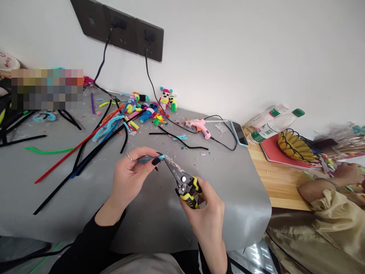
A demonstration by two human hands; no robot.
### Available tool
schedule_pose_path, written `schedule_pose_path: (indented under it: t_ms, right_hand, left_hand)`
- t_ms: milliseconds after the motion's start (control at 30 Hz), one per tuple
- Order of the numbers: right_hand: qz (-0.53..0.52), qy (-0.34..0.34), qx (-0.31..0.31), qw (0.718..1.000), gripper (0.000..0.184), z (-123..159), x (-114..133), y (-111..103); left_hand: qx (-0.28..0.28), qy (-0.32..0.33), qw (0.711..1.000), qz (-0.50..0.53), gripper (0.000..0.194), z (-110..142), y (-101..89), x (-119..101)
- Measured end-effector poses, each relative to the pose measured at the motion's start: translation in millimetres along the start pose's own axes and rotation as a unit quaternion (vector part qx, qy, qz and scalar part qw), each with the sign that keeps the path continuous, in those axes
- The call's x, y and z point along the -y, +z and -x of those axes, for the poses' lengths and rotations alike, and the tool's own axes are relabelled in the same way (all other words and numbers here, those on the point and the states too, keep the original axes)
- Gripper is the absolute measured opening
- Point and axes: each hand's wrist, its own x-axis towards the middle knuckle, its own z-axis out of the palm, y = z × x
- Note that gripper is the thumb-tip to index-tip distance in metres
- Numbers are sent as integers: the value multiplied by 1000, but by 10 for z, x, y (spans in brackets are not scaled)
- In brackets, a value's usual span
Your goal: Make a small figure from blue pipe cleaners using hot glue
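Observation:
My left hand pinches a light blue pipe cleaner piece between thumb and fingers. In my right hand are pliers with yellow and black handles, my fingers wrapped round the grips. The plier tips meet the end of the blue piece right by my left thumb; whether the jaws are fully closed on it I cannot tell. Part of the blue piece is hidden behind my fingers. Both hands are raised over the grey-covered table.
Black, red and green pipe cleaners lie at left. Behind are small pipe cleaner figures, a corded pink glue gun and a phone. Right, on a wooden table, stand bottles and a basket; another person's arm rests there.

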Motion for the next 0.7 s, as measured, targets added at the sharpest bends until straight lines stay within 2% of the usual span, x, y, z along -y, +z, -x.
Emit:
schedule_pose_path:
  t_ms: [267,500,700]
  right_hand:
    - [2,13,12,1000,22,4,-21,0]
    - [10,10,-10,1000,18,11,-40,-5]
    - [-14,49,-20,998,21,-14,-23,-11]
  left_hand:
    - [0,6,1000,-12,11,-12,4,9]
    - [-4,-9,999,-32,19,-7,-5,-24]
    - [-6,-33,999,-13,28,-30,-2,-22]
